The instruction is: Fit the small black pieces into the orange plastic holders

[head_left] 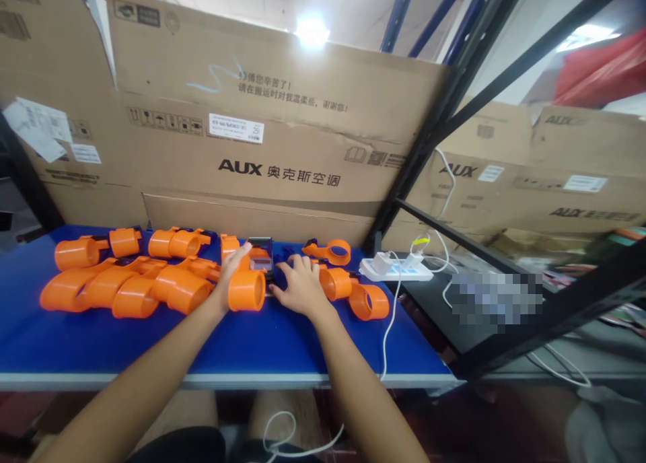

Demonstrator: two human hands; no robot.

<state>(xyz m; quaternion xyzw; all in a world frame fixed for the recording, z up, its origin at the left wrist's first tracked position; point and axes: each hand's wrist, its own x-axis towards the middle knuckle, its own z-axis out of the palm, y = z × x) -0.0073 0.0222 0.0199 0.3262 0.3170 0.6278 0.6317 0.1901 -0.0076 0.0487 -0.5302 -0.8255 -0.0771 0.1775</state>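
Note:
My left hand (233,271) is closed around an orange tape dispenser (246,291) with a round hub and a dark frame, held upright just above the blue tabletop. Close on its right, my right hand (303,287) is palm down, thumb and fingers spread, over dark blue parts (285,256). Whether its fingertips touch these parts or the dispenser's frame is hard to make out. Several similar orange dispensers (135,297) lie in two rows to the left. More orange ones (369,301) lie to the right of my right hand.
A white power strip (396,268) with plugs and cables sits at the table's right end. Large cardboard boxes (282,140) stand like a wall behind the blue table (227,348). A black rack post (418,153) rises at the right. One white cable hangs over the front edge.

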